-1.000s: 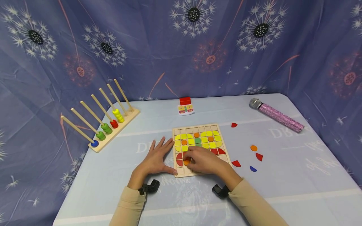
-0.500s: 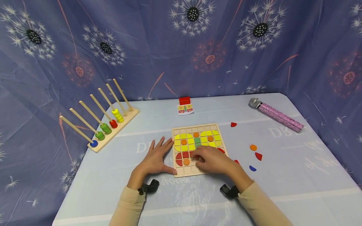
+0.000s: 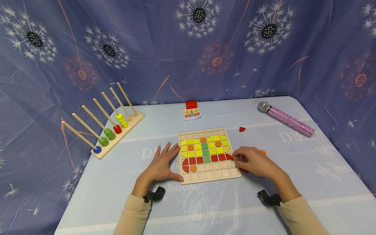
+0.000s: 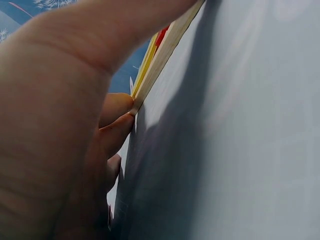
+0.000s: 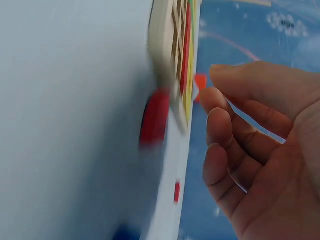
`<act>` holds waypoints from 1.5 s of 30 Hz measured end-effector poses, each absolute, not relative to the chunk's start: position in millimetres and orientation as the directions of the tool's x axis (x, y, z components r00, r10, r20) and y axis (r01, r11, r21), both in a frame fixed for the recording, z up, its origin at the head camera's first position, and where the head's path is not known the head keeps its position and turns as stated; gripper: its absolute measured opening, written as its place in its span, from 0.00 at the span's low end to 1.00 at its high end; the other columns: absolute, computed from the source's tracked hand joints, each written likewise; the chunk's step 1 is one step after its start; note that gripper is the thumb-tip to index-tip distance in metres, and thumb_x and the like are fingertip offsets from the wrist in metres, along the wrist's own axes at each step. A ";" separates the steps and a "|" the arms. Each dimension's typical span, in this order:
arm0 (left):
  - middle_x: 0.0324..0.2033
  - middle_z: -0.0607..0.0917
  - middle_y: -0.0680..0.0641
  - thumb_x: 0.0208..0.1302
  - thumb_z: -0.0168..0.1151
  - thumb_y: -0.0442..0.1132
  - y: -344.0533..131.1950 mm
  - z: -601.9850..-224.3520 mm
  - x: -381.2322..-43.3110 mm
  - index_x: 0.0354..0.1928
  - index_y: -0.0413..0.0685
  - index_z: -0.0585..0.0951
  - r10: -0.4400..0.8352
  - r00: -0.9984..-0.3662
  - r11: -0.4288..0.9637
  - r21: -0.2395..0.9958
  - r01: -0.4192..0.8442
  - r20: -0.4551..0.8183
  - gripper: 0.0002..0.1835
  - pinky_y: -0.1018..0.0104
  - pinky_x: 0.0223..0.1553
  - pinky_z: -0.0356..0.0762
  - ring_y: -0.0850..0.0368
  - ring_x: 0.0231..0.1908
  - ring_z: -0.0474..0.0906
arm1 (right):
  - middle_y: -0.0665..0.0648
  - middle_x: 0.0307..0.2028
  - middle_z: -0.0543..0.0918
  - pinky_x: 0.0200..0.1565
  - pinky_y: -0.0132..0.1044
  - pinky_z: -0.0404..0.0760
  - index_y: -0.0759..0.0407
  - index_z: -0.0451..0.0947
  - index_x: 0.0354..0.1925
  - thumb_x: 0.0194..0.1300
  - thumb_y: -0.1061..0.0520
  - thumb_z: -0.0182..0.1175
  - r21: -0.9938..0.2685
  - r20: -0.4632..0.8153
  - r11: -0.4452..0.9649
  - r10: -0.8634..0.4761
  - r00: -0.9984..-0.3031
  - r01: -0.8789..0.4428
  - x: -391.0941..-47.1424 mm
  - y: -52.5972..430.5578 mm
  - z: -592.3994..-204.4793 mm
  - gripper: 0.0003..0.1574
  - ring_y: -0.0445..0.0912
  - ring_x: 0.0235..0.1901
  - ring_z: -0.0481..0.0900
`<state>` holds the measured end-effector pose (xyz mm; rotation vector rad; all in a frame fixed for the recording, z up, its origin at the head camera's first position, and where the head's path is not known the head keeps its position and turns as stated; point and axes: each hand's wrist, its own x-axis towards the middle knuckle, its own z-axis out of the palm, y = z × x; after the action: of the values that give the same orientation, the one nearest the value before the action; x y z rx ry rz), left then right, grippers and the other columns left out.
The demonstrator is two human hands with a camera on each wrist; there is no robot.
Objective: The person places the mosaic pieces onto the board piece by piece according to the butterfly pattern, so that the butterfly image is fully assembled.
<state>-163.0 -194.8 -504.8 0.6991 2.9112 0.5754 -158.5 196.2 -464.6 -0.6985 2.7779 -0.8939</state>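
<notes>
A wooden grid board (image 3: pixel 215 176) lies flat on the table. Yellow, red, green and orange pieces form a butterfly-like pattern in its squares. An orange disc (image 3: pixel 193 168) sits in the lower left squares, beside a red quarter piece. My left hand (image 3: pixel 162 164) is spread along the board's left side, with fingertips and thumb touching its edge. My right hand (image 3: pixel 254 161) hovers by the right edge, fingers loosely bent, nothing visible between them. Beneath it a loose red piece (image 5: pixel 155 117) lies next to the board, mostly covered in the head view.
An orange disc (image 3: pixel 263 152) shows partly behind the right hand. Farther back lies a red quarter piece (image 3: pixel 242 129). A picture card (image 3: pixel 192 114) leans on a red block (image 3: pixel 191 104). A peg abacus (image 3: pixel 129 125) stands left; a pink microphone (image 3: pixel 289 121) lies right.
My right hand has let go of the orange disc on the board and moved right, off the board, towards the loose pieces. The left hand has stayed put.
</notes>
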 end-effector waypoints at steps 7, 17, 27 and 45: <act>0.73 0.54 0.55 0.27 0.64 0.82 -195.2 -504.6 -163.2 0.75 0.56 0.57 0.466 -0.885 0.815 0.386 0.433 0.009 0.70 0.40 0.68 0.31 0.48 0.73 0.39 | 0.42 0.32 0.79 0.30 0.33 0.76 0.54 0.83 0.46 0.58 0.60 0.69 -0.557 0.038 0.749 -0.407 -0.912 -0.358 -157.0 238.1 -469.1 0.16 0.41 0.30 0.73; 0.74 0.53 0.57 0.27 0.62 0.83 -195.1 -504.8 -163.6 0.75 0.57 0.55 0.458 -0.889 0.828 0.369 0.421 -0.014 0.70 0.42 0.68 0.30 0.50 0.73 0.38 | 0.45 0.31 0.79 0.31 0.34 0.76 0.58 0.82 0.46 0.57 0.64 0.68 -0.547 0.047 0.774 -0.354 -0.934 -0.320 -154.6 268.7 -470.4 0.16 0.43 0.30 0.73; 0.74 0.53 0.57 0.26 0.63 0.83 -194.6 -504.2 -162.9 0.75 0.58 0.56 0.450 -0.893 0.833 0.367 0.414 -0.015 0.70 0.42 0.68 0.30 0.51 0.73 0.38 | 0.45 0.31 0.78 0.31 0.33 0.75 0.56 0.82 0.46 0.55 0.58 0.71 -0.565 0.015 0.765 -0.365 -0.931 -0.309 -150.6 270.0 -479.0 0.18 0.42 0.31 0.72; 0.73 0.53 0.57 0.27 0.64 0.82 -195.7 -504.9 -163.7 0.75 0.57 0.56 0.454 -0.891 0.829 0.372 0.418 -0.012 0.70 0.42 0.68 0.30 0.51 0.73 0.37 | 0.42 0.35 0.78 0.40 0.36 0.77 0.50 0.82 0.43 0.54 0.65 0.67 -0.546 -0.013 0.738 -0.482 -0.876 -0.398 -147.2 231.8 -478.3 0.18 0.40 0.35 0.74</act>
<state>-163.7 -195.7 -504.9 0.6950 2.9088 0.5568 -147.2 231.8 -478.3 -0.7095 2.7832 -0.8213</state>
